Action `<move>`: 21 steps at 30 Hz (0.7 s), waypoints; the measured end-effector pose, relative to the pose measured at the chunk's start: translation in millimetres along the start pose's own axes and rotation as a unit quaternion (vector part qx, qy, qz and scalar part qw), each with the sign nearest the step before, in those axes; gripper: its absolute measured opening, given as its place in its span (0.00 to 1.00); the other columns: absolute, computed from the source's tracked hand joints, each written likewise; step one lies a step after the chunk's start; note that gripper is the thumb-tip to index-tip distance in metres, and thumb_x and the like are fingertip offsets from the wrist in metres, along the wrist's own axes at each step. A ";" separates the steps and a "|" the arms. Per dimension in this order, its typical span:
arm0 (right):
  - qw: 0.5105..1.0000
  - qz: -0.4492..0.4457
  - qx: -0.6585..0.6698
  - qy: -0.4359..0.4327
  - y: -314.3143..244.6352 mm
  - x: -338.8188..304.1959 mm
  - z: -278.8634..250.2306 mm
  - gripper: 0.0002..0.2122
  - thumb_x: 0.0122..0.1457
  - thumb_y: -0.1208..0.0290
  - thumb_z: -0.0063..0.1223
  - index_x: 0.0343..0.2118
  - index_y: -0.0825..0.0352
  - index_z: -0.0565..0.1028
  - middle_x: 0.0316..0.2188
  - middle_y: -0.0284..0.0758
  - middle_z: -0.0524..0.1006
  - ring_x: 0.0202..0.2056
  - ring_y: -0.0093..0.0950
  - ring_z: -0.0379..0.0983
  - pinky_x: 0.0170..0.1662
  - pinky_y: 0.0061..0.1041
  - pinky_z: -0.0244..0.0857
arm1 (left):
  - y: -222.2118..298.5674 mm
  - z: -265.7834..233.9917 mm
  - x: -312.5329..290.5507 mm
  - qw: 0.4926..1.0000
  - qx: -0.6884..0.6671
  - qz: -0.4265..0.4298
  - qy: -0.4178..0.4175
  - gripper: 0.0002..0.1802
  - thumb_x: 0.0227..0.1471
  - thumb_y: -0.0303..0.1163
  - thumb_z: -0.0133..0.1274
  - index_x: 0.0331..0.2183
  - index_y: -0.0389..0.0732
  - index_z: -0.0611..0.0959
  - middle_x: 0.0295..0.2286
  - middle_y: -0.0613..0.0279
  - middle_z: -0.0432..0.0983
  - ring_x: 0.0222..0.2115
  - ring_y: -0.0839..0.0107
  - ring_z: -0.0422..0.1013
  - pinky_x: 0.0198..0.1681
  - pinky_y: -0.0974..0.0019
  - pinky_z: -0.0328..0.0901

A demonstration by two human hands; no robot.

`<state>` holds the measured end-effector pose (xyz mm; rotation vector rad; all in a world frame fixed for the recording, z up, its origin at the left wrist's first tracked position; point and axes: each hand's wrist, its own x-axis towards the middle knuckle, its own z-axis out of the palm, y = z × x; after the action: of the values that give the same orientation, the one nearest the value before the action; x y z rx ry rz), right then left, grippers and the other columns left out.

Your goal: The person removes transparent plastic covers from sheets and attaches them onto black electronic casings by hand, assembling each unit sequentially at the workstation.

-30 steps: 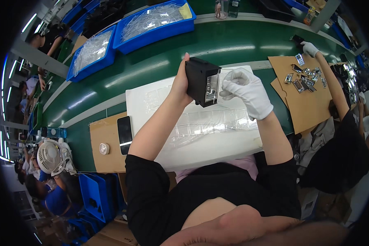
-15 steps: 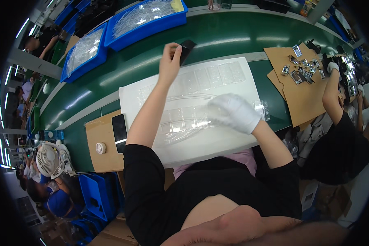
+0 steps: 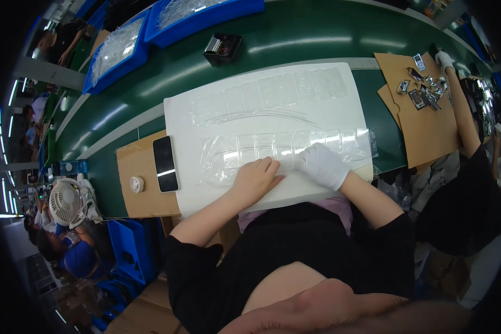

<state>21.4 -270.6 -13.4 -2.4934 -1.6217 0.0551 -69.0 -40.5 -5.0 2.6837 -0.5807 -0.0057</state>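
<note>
On the white sheet [image 3: 186,195] lie two rows of clear plastic pockets: the far row [image 3: 273,94] and the near row [image 3: 273,145], with loose crinkled film around the near one. My bare left hand [image 3: 257,181] rests at the near row's front edge, its fingers bent and together; what they hold, if anything, is hidden. Close beside it, my white-gloved right hand [image 3: 324,166] is closed at the edge of the clear plastic film. A small black box [image 3: 222,48] with metallic-looking pieces in it stands on the green table beyond the sheet, apart from both hands.
Blue bins [image 3: 206,22] of clear plastic pieces stand far left. A phone [image 3: 165,164] and a tape roll [image 3: 137,184] lie left on cardboard, near a white fan [image 3: 65,211]. Shiny metal parts [image 3: 426,92] cover cardboard at right, where a co-worker's gloved hand [image 3: 444,59] reaches.
My left hand has let go of the black box, which now stands on the table, and has come back to the plastic film. My right hand has drawn slightly nearer to me and closed.
</note>
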 end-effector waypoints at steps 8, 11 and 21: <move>0.999 0.014 -0.035 0.030 -14.0 -15.6 -11.7 0.03 0.57 0.68 0.49 0.31 0.60 0.71 0.25 0.33 0.72 0.25 0.33 0.72 0.32 0.30 0.69 | -5.2 0.2 -10.6 0.995 0.080 0.022 0.052 0.10 0.54 0.37 0.55 0.39 0.46 0.76 0.29 0.66 0.69 0.26 0.69 0.71 0.29 0.67 0.65; 0.992 0.053 -0.050 0.105 -1.1 -28.7 -22.3 0.02 0.57 0.69 0.49 0.31 0.60 0.71 0.24 0.33 0.71 0.24 0.33 0.71 0.30 0.31 0.69 | -13.8 -3.3 -20.3 0.991 0.099 -0.026 0.086 0.09 0.53 0.35 0.56 0.37 0.47 0.77 0.28 0.67 0.69 0.25 0.70 0.70 0.28 0.68 0.65; 0.987 0.093 -0.129 -0.031 20.4 -73.8 -21.4 0.03 0.59 0.69 0.47 0.30 0.60 0.71 0.23 0.35 0.71 0.26 0.34 0.70 0.37 0.33 0.68 | -18.2 -8.5 -33.2 0.987 0.118 -0.017 0.106 0.09 0.52 0.32 0.58 0.37 0.47 0.79 0.27 0.69 0.68 0.23 0.73 0.68 0.27 0.69 0.63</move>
<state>12.2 -348.4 0.1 -2.8597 -1.4990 -0.0602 -91.4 -8.8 -6.6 2.8716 -0.4948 0.3556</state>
